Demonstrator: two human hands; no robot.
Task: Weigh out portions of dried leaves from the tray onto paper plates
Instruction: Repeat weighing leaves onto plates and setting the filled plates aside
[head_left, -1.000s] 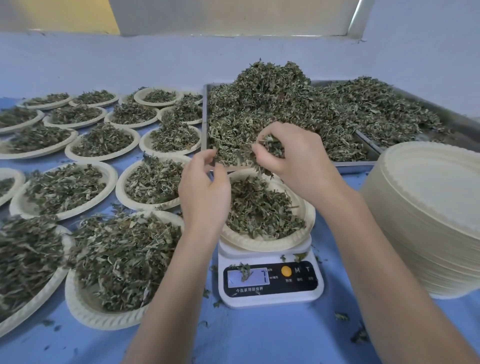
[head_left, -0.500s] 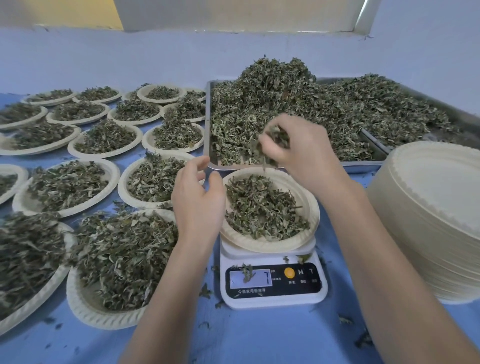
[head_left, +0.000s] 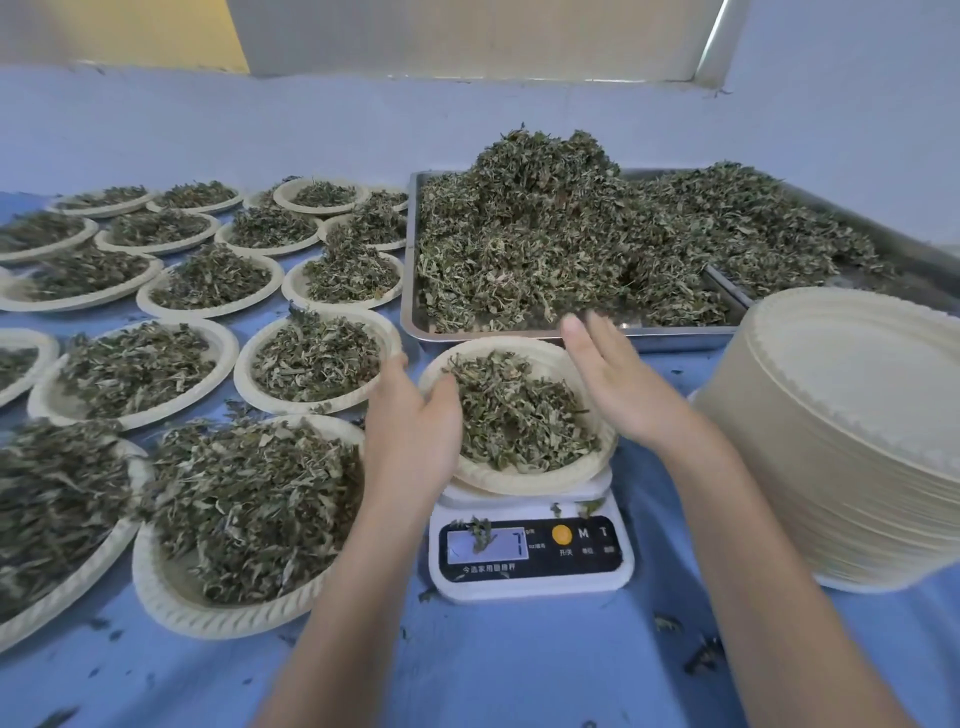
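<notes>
Filled plates (head_left: 260, 509) and stack (head_left: 852, 441) flank scale (head_left: 530, 551).

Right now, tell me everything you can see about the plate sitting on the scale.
The plate on the scale is a round, cream paper plate with a ribbed rim, level on the white digital scale, just in front of the metal tray. A loose heap of dried leaves fills it. The left hand touches its left rim; the right hand hovers open at its right edge.

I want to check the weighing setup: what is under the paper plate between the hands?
The paper plate of dried leaves sits on a white digital scale. Its display and buttons show in front; the weighing platform is mostly covered by the plate, and a leaf scrap hides part of the reading.
</notes>
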